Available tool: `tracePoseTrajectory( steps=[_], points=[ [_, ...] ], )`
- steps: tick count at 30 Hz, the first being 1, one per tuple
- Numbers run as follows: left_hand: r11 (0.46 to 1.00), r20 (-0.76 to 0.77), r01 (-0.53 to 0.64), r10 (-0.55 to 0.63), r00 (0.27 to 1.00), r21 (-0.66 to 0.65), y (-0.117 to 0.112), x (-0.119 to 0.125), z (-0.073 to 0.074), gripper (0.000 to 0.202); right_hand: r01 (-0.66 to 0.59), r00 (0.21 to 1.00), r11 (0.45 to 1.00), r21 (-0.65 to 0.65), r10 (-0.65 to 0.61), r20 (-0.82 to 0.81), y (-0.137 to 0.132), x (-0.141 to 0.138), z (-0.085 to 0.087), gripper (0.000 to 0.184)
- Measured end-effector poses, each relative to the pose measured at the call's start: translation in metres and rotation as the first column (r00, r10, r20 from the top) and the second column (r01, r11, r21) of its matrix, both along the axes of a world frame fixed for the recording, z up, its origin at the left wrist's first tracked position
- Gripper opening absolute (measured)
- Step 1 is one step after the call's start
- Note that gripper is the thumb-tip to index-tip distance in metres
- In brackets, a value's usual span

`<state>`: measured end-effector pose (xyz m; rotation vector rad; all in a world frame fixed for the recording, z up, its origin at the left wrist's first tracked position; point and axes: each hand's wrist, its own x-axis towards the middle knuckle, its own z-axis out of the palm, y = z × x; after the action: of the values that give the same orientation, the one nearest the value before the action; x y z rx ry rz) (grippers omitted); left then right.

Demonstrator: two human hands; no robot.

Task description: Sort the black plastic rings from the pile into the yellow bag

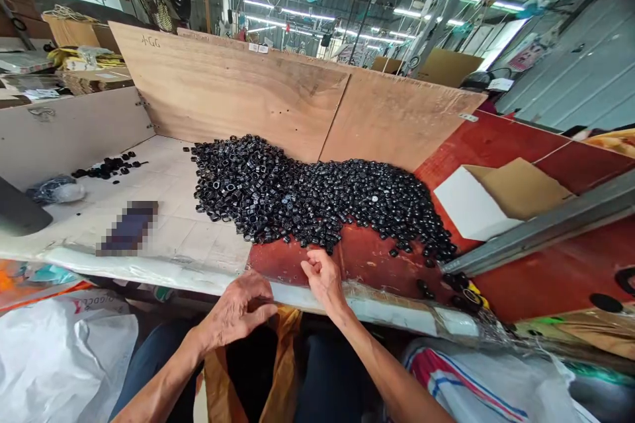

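Observation:
A long heap of small black plastic pieces [248,185] lies on the work surface, with open ring-like parts on the left and smaller cap-like parts [372,195] on the right. My right hand [325,281] is just in front of the heap, over the red board, its fingers curled in toward the thumb. Whatever it may hold is too small to make out. My left hand [241,310] hovers at the table's front edge, above an open orange-brown bag [286,337] between my knees. Its fingers are bent, the thumb apart, and nothing shows between them.
Wooden panels [238,86] wall the back and left. A padded, plastic-wrapped front edge [149,269] borders the surface. An open carton [476,201] and a metal bar [546,221] stand right. A pixelated dark object [129,228] lies left. White sacks [64,357] flank my legs.

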<state>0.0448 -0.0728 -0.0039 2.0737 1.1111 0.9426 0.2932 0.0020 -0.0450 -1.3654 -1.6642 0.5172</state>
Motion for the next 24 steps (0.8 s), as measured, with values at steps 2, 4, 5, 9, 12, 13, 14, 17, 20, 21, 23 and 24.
tracePoseTrajectory(
  steps=[2,4,5,9,12,13,14,17,20,21,23,24],
  points=[
    [0.989,0.023,-0.137,0.138,0.990,-0.056,0.012,-0.001,-0.001,0.015,0.032,0.996,0.999,0.031,-0.034,0.079,0.008,0.007,0.000,0.028],
    [0.930,0.045,-0.361,0.365,0.930,-0.067,0.033,-0.002,-0.006,0.013,0.024,0.981,0.998,0.066,-0.036,0.188,0.017,0.006,0.003,0.035],
    [0.888,0.041,-0.458,0.459,0.887,-0.044,0.045,-0.004,-0.011,0.009,0.015,0.971,0.997,0.073,-0.032,0.238,0.021,0.003,0.005,0.036],
    [0.820,-0.030,-0.565,0.569,0.822,0.087,0.083,-0.011,-0.028,0.035,0.034,0.919,0.997,0.067,-0.057,0.391,0.031,-0.010,0.008,0.020],
    [0.853,-0.067,-0.508,0.517,0.853,0.121,0.091,-0.015,-0.035,0.034,0.025,0.906,0.996,0.082,-0.057,0.420,0.031,-0.014,0.004,0.008],
    [0.858,-0.077,-0.499,0.509,0.857,0.122,0.090,-0.015,-0.035,0.031,0.013,0.917,0.996,0.085,-0.046,0.395,0.031,-0.013,0.003,0.005],
    [0.862,-0.085,-0.493,0.504,0.860,0.118,0.088,-0.014,-0.035,0.029,0.004,0.933,0.996,0.084,-0.034,0.359,0.030,-0.012,0.003,0.005],
    [0.882,-0.114,-0.457,0.469,0.876,0.119,0.082,-0.011,-0.033,0.029,0.002,0.965,0.998,0.065,-0.019,0.262,0.026,-0.010,0.004,0.010],
    [0.909,-0.107,-0.404,0.414,0.904,0.108,0.078,-0.009,-0.031,0.024,0.012,0.971,0.998,0.060,-0.026,0.236,0.023,-0.011,0.009,0.012],
    [0.913,-0.098,-0.395,0.405,0.909,0.104,0.078,-0.009,-0.031,0.023,0.013,0.974,0.998,0.059,-0.026,0.225,0.023,-0.011,0.011,0.013],
    [0.913,-0.080,-0.397,0.404,0.911,0.097,0.080,-0.009,-0.032,0.026,0.011,0.981,0.999,0.054,-0.021,0.193,0.022,-0.012,0.014,0.015],
    [0.912,-0.070,-0.400,0.407,0.911,0.097,0.080,-0.008,-0.033,0.030,0.007,0.985,0.999,0.048,-0.015,0.172,0.022,-0.011,0.014,0.017]
  ],
)
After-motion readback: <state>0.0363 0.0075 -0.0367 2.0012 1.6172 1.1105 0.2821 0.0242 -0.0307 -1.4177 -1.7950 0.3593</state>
